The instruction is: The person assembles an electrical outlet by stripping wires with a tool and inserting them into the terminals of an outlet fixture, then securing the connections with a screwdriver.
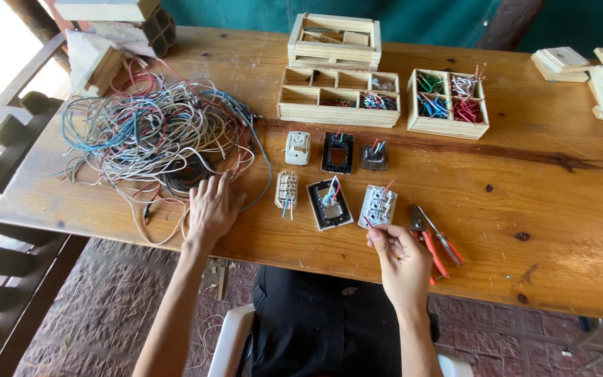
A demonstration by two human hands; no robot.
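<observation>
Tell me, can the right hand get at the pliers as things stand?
Probably yes. The right hand is pinching at a white switch module, and the red-handled pliers lie just beside it on the table, nothing between.

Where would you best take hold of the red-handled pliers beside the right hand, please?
Probably by the two red handles: the pliers lie flat on the table, jaws pointing up-left toward the white switch, handles splayed toward the table's near edge. The right hand sits just left of them, so coming from the near side and closing over both handles looks easiest.
</observation>
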